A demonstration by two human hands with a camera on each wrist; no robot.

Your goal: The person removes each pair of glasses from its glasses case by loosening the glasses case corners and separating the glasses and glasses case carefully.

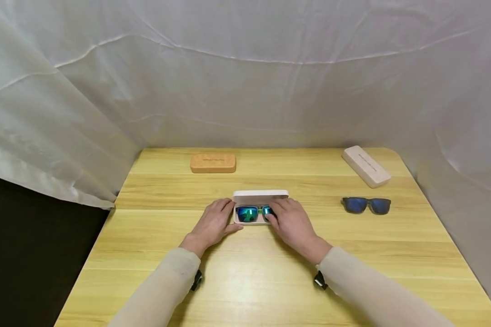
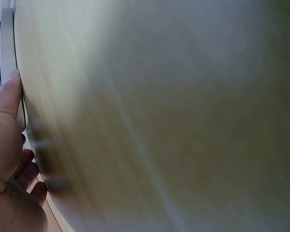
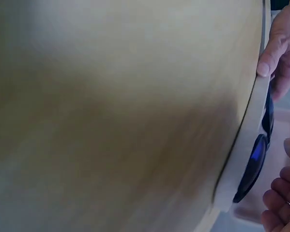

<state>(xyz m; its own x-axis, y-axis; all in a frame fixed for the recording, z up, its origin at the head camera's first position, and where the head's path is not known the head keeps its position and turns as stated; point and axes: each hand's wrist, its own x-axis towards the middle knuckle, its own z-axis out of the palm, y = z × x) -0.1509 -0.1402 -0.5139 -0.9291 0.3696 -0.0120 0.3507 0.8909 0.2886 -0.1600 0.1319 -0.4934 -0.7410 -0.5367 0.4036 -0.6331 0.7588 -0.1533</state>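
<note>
An open white glasses case [image 1: 238, 223] lies at the middle of the table, lid raised at the back. Inside it rest sunglasses [image 1: 247, 214] with green-blue mirrored lenses, also seen edge-on in the right wrist view. My left hand [image 1: 214, 222] holds the case's left end, thumb along the front wall and fingers at the back corner. Over the right end is my right hand [image 1: 292, 222], its thumb above the right lens and its fingers by the lid [image 1: 260, 194]. In the right wrist view those fingers are loosely bent, apart from the lenses.
Dark sunglasses with blue lenses [image 1: 367, 205] lie folded at the right. Behind them a closed pale case [image 1: 366, 166] sits at an angle. A closed orange-brown case [image 1: 213, 163] stands at the back left. White curtains [image 1: 245, 100] hang behind the table [image 1: 253, 281].
</note>
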